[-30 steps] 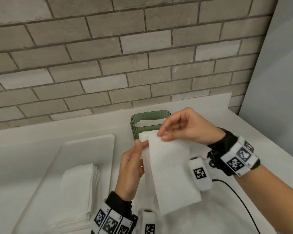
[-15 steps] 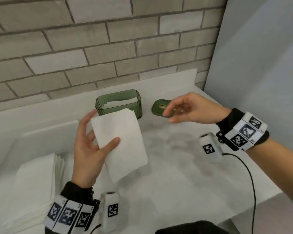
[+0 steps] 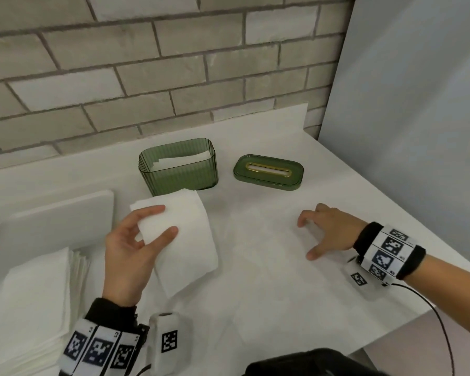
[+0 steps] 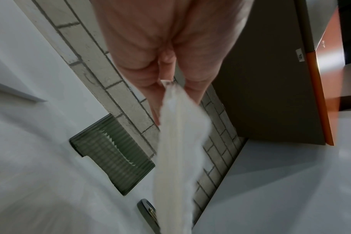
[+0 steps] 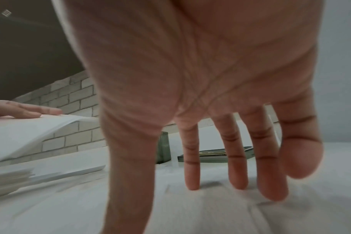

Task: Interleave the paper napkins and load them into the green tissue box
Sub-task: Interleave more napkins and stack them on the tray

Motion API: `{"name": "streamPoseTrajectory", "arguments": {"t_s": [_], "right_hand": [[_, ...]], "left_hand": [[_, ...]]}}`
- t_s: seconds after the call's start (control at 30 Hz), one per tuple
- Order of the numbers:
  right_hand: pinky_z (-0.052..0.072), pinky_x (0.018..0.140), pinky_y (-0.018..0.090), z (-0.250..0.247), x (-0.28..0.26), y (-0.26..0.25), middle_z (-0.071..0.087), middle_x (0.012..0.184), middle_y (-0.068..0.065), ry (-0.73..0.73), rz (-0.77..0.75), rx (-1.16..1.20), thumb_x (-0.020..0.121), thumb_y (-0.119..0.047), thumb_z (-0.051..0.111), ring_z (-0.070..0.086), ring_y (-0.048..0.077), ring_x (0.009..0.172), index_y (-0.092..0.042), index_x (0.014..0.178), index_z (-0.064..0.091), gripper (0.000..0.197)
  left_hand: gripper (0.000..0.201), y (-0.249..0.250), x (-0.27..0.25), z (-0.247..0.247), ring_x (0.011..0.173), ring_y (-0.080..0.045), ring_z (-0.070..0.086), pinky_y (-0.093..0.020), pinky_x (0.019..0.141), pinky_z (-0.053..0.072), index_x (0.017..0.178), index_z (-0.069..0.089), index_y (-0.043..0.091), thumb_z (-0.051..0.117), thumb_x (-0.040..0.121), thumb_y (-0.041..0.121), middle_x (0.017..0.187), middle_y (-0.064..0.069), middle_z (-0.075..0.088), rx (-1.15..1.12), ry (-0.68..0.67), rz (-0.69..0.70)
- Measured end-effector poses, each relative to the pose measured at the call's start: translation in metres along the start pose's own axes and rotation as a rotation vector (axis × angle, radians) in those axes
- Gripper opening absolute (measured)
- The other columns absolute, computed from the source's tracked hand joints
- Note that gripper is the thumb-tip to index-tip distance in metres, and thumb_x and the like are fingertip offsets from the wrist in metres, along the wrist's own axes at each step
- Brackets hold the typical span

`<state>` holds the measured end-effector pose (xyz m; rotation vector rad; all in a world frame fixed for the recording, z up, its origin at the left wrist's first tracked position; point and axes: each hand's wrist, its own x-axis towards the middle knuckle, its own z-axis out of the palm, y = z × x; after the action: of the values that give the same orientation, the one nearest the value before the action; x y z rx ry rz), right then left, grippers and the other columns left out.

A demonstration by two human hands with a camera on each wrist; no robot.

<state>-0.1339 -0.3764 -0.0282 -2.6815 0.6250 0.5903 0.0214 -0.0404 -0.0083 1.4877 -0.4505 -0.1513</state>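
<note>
Right hand (image 3: 326, 231) dropped to table, fingers spread, maybe touching; left hand (image 3: 128, 256) pinches napkins (image 3: 185, 237), lower edge blurred.

Looks like a staged demo corner or small lab/office nook, not a lived-in home. White counter (image 3: 269, 267) runs along a grey-white brick-pattern wall (image 3: 147, 77), meeting a plain pale panel (image 3: 418, 104) on the right. The left wrist view shows a dark door or panel (image 4: 260, 79) with an orange edge (image 4: 321, 95) and a small label, institutional in look. The person wears wristbands with printed black-and-white markers (image 3: 385, 251) plus cabled wrist units, so a recording setup. On the counter only a white tray (image 3: 52, 221) and tissue items.
</note>
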Motion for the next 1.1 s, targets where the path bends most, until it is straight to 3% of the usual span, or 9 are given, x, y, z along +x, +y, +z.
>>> {"name": "streamPoseTrajectory", "arguments": {"t_s": [0.3, 0.37, 0.47, 0.53, 0.6, 0.73, 0.9, 1.03, 1.1], "right_hand": [[0.043, 0.063, 0.024, -0.018, -0.007, -0.030, 0.055, 0.084, -0.012, 0.048, -0.099, -0.116, 0.069, -0.027, 0.080, 0.057, 0.015, 0.082, -0.031, 0.077, 0.055, 0.027], [0.046, 0.070, 0.022, -0.033, -0.019, -0.046, 0.057, 0.084, -0.016, 0.080, -0.249, -0.094, 0.071, -0.023, 0.079, 0.057, 0.010, 0.085, -0.032, 0.082, 0.064, 0.020], [0.047, 0.080, 0.015, -0.063, -0.043, -0.080, 0.068, 0.089, -0.021, 0.039, -0.529, 0.114, 0.074, -0.019, 0.082, 0.062, -0.002, 0.083, -0.024, 0.096, 0.075, 0.024], [0.053, 0.081, 0.023, -0.077, -0.054, -0.102, 0.074, 0.090, -0.013, 0.005, -0.672, 0.305, 0.073, -0.013, 0.084, 0.069, 0.005, 0.083, -0.019, 0.099, 0.075, 0.027], [0.056, 0.081, 0.035, -0.086, -0.055, -0.117, 0.076, 0.086, -0.006, 0.027, -0.733, 0.436, 0.070, -0.010, 0.086, 0.071, 0.013, 0.079, -0.015, 0.101, 0.073, 0.034], [0.055, 0.079, 0.045, -0.091, -0.042, -0.138, 0.076, 0.077, 0.001, 0.116, -0.775, 0.417, 0.063, -0.013, 0.090, 0.072, 0.015, 0.071, -0.016, 0.106, 0.061, 0.053], [0.054, 0.070, 0.048, -0.084, -0.024, -0.150, 0.072, 0.066, 0.001, 0.210, -0.759, 0.461, 0.058, -0.017, 0.093, 0.067, 0.018, 0.062, -0.021, 0.100, 0.053, 0.058], [0.048, 0.067, 0.025, -0.072, -0.016, -0.150, 0.065, 0.081, -0.002, 0.445, -0.755, 0.606, 0.056, -0.028, 0.094, 0.057, 0.011, 0.071, -0.018, 0.100, 0.056, 0.059], [0.039, 0.070, 0.012, -0.060, -0.014, -0.148, 0.057, 0.100, -0.006, 0.554, -0.696, 0.703, 0.057, -0.031, 0.093, 0.052, 0.006, 0.085, -0.018, 0.112, 0.053, 0.069]], "left_hand": [[0.046, -0.001, -0.009, 0.004, 0.097, -0.009, 0.073, -0.018, 0.073, 0.058, 0.116, 0.072, 0.019, 0.074, 0.079, -0.007, 0.112, 0.010, 0.075, -0.006, -0.057, -0.047], [0.047, 0.002, -0.008, 0.013, 0.103, -0.010, 0.071, -0.022, 0.078, 0.059, 0.120, 0.070, 0.021, 0.073, 0.081, -0.005, 0.117, 0.012, 0.073, 0.001, -0.103, -0.018], [0.033, 0.011, -0.006, 0.030, 0.094, -0.011, 0.070, -0.027, 0.079, 0.058, 0.121, 0.070, 0.027, 0.071, 0.088, 0.024, 0.122, 0.011, 0.070, 0.068, -0.177, 0.031], [0.034, 0.018, -0.005, 0.041, 0.075, -0.017, 0.061, -0.033, 0.075, 0.049, 0.120, 0.071, 0.033, 0.060, 0.093, 0.051, 0.120, 0.010, 0.072, 0.100, -0.244, 0.049], [0.046, 0.022, -0.005, 0.050, 0.097, -0.018, 0.067, -0.042, 0.092, 0.049, 0.121, 0.071, 0.032, 0.048, 0.091, 0.059, 0.119, 0.004, 0.073, 0.063, -0.345, 0.012], [0.030, 0.031, -0.007, 0.063, 0.101, -0.014, 0.071, -0.029, 0.080, 0.055, 0.106, 0.076, 0.036, 0.049, 0.095, 0.043, 0.105, 0.002, 0.076, -0.055, -0.436, 0.006], [0.035, 0.029, -0.010, 0.066, 0.108, -0.018, 0.069, -0.026, 0.087, 0.056, 0.120, 0.066, 0.012, 0.071, 0.085, 0.009, 0.115, -0.005, 0.073, -0.095, -0.399, 0.022], [0.054, 0.020, -0.010, 0.062, 0.111, -0.024, 0.068, -0.032, 0.083, 0.059, 0.131, 0.058, 0.011, 0.071, 0.081, -0.007, 0.122, -0.003, 0.070, -0.100, -0.237, 0.021], [0.075, 0.019, -0.010, 0.060, 0.111, -0.025, 0.068, -0.034, 0.080, 0.060, 0.144, 0.045, 0.026, 0.071, 0.081, -0.006, 0.127, -0.005, 0.068, -0.161, -0.106, 0.056]]}}
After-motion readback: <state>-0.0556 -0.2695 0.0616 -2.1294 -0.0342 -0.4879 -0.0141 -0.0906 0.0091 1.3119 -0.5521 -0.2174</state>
